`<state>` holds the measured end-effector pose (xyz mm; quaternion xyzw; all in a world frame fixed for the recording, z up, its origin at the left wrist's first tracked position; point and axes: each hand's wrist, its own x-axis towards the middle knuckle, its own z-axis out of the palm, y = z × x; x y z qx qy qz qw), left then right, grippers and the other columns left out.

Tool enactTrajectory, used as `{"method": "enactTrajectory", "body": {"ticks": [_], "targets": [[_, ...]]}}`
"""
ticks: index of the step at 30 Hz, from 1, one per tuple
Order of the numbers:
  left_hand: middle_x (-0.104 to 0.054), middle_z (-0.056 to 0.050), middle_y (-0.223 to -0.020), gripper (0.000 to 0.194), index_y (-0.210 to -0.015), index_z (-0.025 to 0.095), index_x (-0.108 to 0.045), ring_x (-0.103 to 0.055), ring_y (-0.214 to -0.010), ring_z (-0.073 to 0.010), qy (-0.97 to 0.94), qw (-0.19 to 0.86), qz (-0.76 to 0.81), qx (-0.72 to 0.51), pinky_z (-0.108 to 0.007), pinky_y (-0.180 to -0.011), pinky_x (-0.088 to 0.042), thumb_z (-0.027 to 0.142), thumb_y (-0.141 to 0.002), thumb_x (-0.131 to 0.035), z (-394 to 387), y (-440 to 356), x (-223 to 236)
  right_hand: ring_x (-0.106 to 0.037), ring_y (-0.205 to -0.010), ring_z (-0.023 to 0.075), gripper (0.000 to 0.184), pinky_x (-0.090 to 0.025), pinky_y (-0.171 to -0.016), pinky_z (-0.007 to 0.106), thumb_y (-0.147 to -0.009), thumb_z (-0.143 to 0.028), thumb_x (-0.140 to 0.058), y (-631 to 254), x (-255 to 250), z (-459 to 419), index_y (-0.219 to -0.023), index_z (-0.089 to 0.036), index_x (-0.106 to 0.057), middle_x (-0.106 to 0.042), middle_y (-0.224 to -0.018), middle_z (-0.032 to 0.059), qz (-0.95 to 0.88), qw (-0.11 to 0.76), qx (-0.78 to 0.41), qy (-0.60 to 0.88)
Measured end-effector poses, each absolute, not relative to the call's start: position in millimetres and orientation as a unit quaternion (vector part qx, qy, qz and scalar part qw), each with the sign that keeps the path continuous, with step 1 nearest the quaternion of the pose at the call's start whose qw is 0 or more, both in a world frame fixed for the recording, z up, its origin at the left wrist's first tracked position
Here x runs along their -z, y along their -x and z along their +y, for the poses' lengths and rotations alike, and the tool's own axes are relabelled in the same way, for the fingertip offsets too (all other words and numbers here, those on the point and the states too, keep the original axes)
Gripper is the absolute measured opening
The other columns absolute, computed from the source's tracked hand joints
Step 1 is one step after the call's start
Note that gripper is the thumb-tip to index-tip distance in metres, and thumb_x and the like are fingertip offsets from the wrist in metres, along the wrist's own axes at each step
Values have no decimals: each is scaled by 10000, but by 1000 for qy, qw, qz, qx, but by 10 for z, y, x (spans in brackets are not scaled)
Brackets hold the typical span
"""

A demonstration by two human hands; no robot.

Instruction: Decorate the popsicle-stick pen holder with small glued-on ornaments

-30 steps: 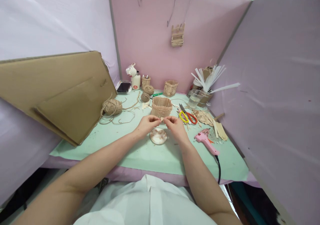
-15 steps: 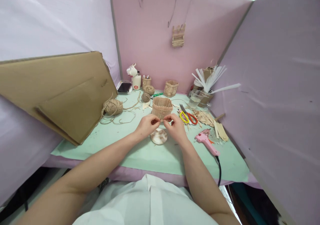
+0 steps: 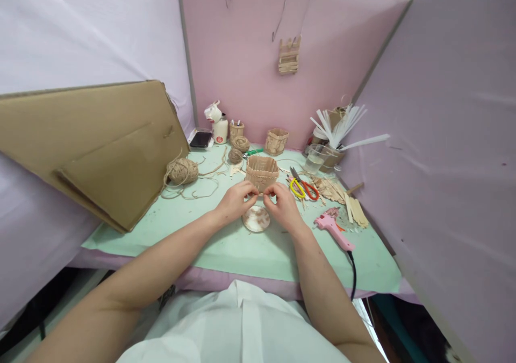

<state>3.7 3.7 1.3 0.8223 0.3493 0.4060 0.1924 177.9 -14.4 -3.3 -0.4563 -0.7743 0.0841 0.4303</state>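
My left hand (image 3: 238,199) and my right hand (image 3: 281,204) meet in front of me, fingertips pinched close together. Between them is a small pale piece (image 3: 260,194), too tiny to make out; it looks like a bit of thin wood. Just behind the fingers stands a square wooden basket (image 3: 262,173), its lower front partly hidden by my hands. Below the hands lies a round white disc (image 3: 256,219) with brown blotches. To the right rest scissors (image 3: 304,186) with yellow and orange handles and a pink glue gun (image 3: 334,232).
Twine balls (image 3: 182,171) and loose cord lie to the left, beside a large cardboard sheet (image 3: 105,159). Wood strips (image 3: 355,210) lie at right. Behind stand a second wooden basket (image 3: 276,142), a plastic cup (image 3: 315,159) and white sticks (image 3: 334,129). The glue gun's cord (image 3: 353,277) hangs over the front edge.
Both hands keep their pinch in nearly the same place, with only slight shifts of the fingers. The view has moved a little; the objects on the table stay put.
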Motion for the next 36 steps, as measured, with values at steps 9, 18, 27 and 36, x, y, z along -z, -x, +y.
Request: {"method": "enactTrajectory", "body": {"ticks": [9, 18, 27, 36], "targets": [[-612, -31, -772, 105, -748, 168, -629, -542, -740, -139, -793, 250, 364, -420, -253, -685, -427, 209, -770, -534, 35, -46, -60, -530, -825, 184, 73, -414, -730, 305, -815, -213, -492, -1768, 26, -157, -840, -200, -559, -580, -852, 43, -758, 450, -119, 457], [-614, -7, -716, 266, -757, 146, -642, -523, -656, -111, -592, 534, 432, -421, -238, -632, -412, 388, -653, -680, 55, -73, -80, -595, -743, 168, 204, -443, -664, 280, -792, -343, -556, -1738, -76, -190, -853, -176, -657, -681, -845, 50, -648, 508, -285, 490], [-665, -44, -770, 214, -793, 133, -660, -584, -695, -134, -630, 469, 436, -438, -258, -657, -461, 315, -680, -660, 31, -133, -22, -564, -653, 148, 222, -416, -624, 261, -743, -376, -604, -1721, 8, -148, -728, -162, -659, -676, -725, 33, -618, 517, -298, 512], [-703, -43, -839, 157, -887, 172, -677, -646, -746, -148, -735, 244, 408, -484, -276, -720, -518, 273, -780, -621, -13, -156, 87, -568, -650, 155, 201, -436, -649, 273, -718, -349, -617, -1676, 89, -128, -699, -154, -664, -666, -688, 38, -592, 521, -302, 536]]}}
